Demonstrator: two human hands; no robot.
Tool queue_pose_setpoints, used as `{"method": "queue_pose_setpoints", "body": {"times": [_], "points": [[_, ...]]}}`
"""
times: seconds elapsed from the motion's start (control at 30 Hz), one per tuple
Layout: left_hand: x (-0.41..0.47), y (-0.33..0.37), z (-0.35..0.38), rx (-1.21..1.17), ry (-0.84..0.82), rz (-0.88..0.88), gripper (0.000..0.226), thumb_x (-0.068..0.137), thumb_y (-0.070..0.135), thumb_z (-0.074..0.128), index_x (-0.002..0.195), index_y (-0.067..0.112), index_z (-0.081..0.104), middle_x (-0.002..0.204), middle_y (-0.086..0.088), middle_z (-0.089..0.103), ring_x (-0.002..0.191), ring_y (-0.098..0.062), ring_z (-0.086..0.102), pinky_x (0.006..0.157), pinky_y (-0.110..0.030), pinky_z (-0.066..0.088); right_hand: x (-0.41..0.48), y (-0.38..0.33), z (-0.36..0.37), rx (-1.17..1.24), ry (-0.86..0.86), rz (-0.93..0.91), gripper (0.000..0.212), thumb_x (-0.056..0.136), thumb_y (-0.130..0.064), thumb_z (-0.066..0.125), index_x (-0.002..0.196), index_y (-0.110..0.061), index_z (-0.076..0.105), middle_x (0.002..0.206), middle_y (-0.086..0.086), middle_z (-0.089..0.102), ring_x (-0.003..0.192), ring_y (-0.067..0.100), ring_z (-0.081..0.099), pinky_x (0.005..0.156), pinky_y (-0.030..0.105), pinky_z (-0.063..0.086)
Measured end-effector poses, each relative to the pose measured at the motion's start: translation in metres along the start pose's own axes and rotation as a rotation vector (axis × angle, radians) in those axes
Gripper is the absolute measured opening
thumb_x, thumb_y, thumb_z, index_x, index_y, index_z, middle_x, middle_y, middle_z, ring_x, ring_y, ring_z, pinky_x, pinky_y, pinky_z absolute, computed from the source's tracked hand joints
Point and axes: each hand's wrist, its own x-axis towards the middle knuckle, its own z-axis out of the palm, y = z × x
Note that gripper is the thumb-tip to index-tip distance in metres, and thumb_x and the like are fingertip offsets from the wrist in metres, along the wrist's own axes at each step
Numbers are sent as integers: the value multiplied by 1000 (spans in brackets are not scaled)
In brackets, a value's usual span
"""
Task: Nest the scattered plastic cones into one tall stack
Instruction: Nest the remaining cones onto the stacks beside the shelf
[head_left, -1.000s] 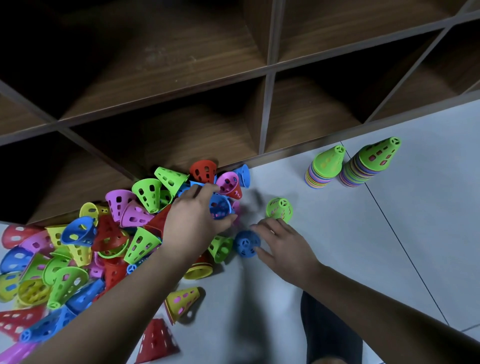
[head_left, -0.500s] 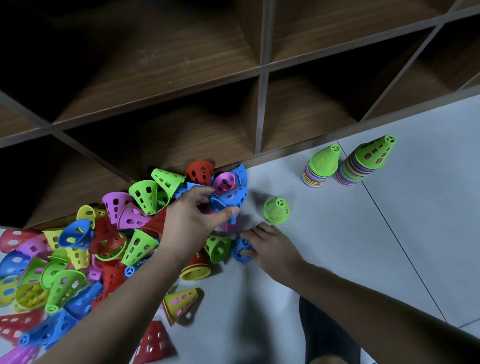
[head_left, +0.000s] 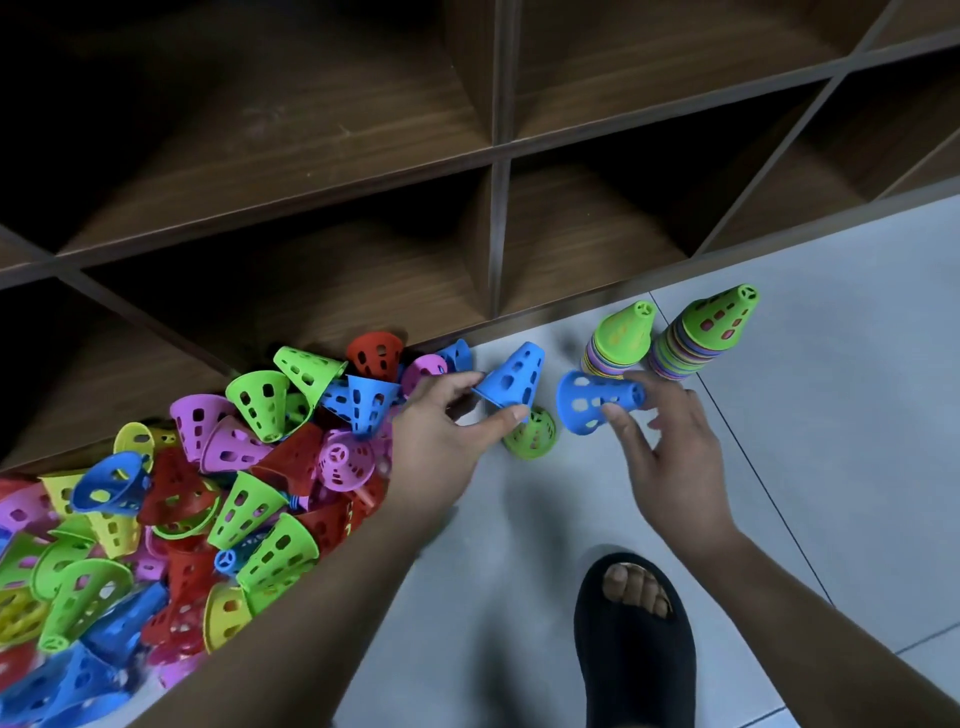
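1. In the left hand, pinched at the rim between thumb and fingers: first blue cone, tip tilted up and to the right.
2. In the right hand, held between thumb and fingers: second blue cone, long axis almost level, tip to the right, mouth facing left toward the first cone.
3. Close beside each other, not touching; probably needs a turn of one cone before nesting.
4. Just behind the right hand: short stack and tall stack, upright on the floor.
5. Under the first cone: loose green cone. At the left: scattered pile against the shelf. Below: black slipper, out of the way.
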Motion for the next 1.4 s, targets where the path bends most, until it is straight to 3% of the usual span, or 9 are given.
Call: {"method": "queue_pose_setpoints", "body": {"times": [0.23, 0.37, 0.5, 0.67, 0.87, 1.0, 1.1, 1.23, 1.4], "points": [[0, -9, 39, 33, -50, 82, 59, 71, 36, 100, 122, 24, 73, 120, 9, 65, 107, 4, 67, 93, -14, 53, 30, -3, -19, 148, 37, 126, 25, 106, -37, 62, 130, -33, 59, 120, -12, 66, 101, 12, 59, 83, 26, 49], [-2, -23, 47, 145, -110, 151, 54, 73, 39, 97, 118, 23, 73, 115, 8, 63, 103, -2, 67, 95, -26, 57, 33, -3, -11, 20, -43, -38, 33, 105, -32, 66, 136, -23, 62, 122, -10, 64, 111, 20, 58, 93, 32, 48], [-6, -32, 51, 266, -142, 200, 45, 77, 42, 89, 113, 21, 72, 109, 5, 64, 98, -6, 66, 89, -33, 56, 42, 5, 7, -263, -95, -261, 35, 105, -35, 65, 136, -17, 64, 121, -2, 68, 105, 27, 55, 95, 40, 48], [-11, -49, 40, 386, -176, 209, 42, 81, 34, 91, 117, 26, 71, 111, 10, 65, 99, -4, 64, 88, -24, 54, 39, 19, 35, -361, -202, -356, 36, 103, -39, 55, 128, -16, 69, 111, 2, 68, 101, 33, 58, 91, 46, 50], [-18, -70, 17, 474, -168, 159, 42, 81, 31, 89, 118, 20, 72, 115, 7, 67, 101, -14, 67, 86, -29, 55, 22, 27, 52, -279, -223, -321, 28, 100, -30, 71, 127, -20, 69, 113, -1, 68, 102, 30, 60, 90, 39, 49], [-17, -73, 8, 517, -172, 163, 43, 84, 37, 85, 121, 21, 71, 119, 7, 66, 102, -14, 66, 87, -30, 56, 21, 31, 58, -282, -270, -323, 36, 98, -31, 73, 133, -21, 67, 108, -1, 67, 103, 29, 59, 89, 44, 54], [-19, -78, -1, 616, -172, 197, 42, 81, 34, 81, 120, 22, 71, 118, 5, 65, 101, -22, 67, 80, -34, 57, 20, 41, 60, -273, -351, -332, 43, 98, -32, 72, 139, -22, 64, 110, -1, 68, 107, 29, 59, 93, 47, 53], [-27, -94, -20, 710, -118, 359, 38, 77, 31, 70, 112, 15, 73, 112, -2, 65, 95, -30, 62, 79, -43, 57, 23, 64, 53, -383, -225, -292, 45, 91, -21, 76, 134, -16, 66, 121, 5, 66, 107, 35, 60, 91, 46, 49], [-37, -101, -45, 843, 18, 445, 45, 81, 25, 82, 122, 11, 71, 121, -9, 62, 98, -32, 54, 83, -47, 50, 29, 87, 46, -548, -221, -212, 59, 82, -15, 79, 138, -14, 62, 138, 10, 59, 109, 38, 58, 88, 46, 48]]}}
